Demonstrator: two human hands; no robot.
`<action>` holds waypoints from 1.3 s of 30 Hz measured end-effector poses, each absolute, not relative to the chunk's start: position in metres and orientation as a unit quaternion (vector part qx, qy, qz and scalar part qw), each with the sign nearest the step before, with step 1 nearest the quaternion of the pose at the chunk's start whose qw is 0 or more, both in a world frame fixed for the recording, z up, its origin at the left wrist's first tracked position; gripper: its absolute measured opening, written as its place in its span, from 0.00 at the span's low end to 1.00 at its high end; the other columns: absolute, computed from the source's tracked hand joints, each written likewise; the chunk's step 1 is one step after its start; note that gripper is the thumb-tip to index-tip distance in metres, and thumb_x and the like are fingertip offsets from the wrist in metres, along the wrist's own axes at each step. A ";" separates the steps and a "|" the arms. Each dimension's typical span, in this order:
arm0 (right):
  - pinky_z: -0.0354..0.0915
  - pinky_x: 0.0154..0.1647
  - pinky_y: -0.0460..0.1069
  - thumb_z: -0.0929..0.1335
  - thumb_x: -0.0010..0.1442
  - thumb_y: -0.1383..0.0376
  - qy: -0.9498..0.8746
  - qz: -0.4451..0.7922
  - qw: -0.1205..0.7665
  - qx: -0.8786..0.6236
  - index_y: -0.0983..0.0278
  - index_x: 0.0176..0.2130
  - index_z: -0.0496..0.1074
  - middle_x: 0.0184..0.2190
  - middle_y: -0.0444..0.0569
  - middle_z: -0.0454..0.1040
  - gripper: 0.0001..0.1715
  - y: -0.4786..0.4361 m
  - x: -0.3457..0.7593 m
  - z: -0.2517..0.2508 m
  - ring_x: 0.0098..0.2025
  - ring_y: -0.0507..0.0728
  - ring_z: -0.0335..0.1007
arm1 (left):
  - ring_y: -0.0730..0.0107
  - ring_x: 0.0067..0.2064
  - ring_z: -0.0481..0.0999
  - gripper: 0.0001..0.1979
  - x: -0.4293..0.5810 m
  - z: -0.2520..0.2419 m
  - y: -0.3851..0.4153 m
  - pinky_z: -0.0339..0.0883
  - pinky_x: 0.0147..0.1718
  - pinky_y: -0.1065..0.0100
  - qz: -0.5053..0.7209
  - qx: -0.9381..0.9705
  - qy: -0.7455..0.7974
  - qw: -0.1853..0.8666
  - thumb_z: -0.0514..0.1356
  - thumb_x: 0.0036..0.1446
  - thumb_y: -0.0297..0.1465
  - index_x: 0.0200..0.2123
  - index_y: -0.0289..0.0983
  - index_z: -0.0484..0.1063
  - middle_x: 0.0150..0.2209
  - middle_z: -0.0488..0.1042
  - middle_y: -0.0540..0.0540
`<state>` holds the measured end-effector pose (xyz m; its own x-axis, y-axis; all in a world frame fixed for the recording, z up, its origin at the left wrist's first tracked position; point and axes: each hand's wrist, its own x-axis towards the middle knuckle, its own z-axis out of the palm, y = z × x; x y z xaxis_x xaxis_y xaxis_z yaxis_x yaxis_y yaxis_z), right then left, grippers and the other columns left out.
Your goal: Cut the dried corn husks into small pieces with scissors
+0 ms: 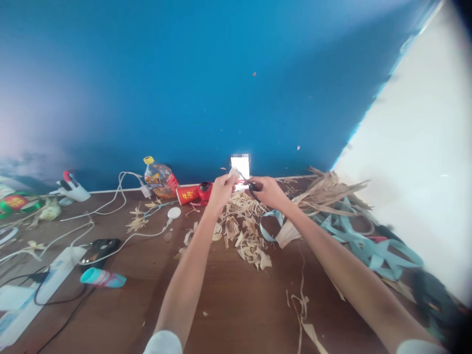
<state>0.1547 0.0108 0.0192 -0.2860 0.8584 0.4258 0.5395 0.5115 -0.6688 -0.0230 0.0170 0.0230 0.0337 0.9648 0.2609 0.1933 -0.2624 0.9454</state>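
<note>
Before a blue wall, above a littered brown bench, the left hand clamps its fingers on a pale strip at frame centre, steadying it for scissors clasped in the right hand; clippings heap directly below.

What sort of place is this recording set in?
Likely an informal craft workspace: a wooden table against a blue wall, strewn with cut dried-leaf scraps, pale blue strips and charger cables; the right hand holds scissors.

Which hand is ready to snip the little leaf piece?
The right hand: it holds the scissors, blades pointing at the pale piece pinched in the left hand. Right likely cuts; left steadies.
</note>
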 end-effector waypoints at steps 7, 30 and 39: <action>0.53 0.27 0.46 0.66 0.51 0.63 -0.792 0.208 0.384 -0.426 0.65 0.36 0.78 0.28 0.48 0.75 0.15 0.014 0.158 0.019 0.26 0.52 0.61 | 0.75 0.21 0.61 0.18 -0.033 0.029 0.015 0.50 0.21 0.71 0.454 0.649 0.480 0.377 0.57 0.55 0.44 0.22 0.35 0.69 0.18 0.64 0.50; 0.57 0.29 0.46 0.69 0.49 0.61 -0.756 0.336 0.414 -0.379 0.66 0.46 0.73 0.28 0.46 0.72 0.23 0.014 0.158 0.021 0.28 0.52 0.63 | 0.72 0.25 0.70 0.16 -0.041 0.042 0.004 0.59 0.25 0.71 0.281 0.758 0.434 0.398 0.56 0.55 0.41 0.26 0.36 0.75 0.24 0.73 0.45; 0.60 0.25 0.46 0.71 0.45 0.63 -0.681 0.403 0.471 -0.389 0.67 0.44 0.74 0.25 0.46 0.73 0.24 0.016 0.157 0.018 0.25 0.52 0.64 | 0.70 0.28 0.72 0.17 -0.024 0.029 0.010 0.64 0.29 0.69 0.369 0.697 0.442 0.426 0.57 0.55 0.43 0.32 0.33 0.74 0.27 0.75 0.45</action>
<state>0.1574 0.0158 0.0179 -0.2531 0.9099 0.3288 0.1501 0.3727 -0.9158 -0.0244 0.0099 0.0287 0.3361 0.9316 0.1383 0.3017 -0.2457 0.9212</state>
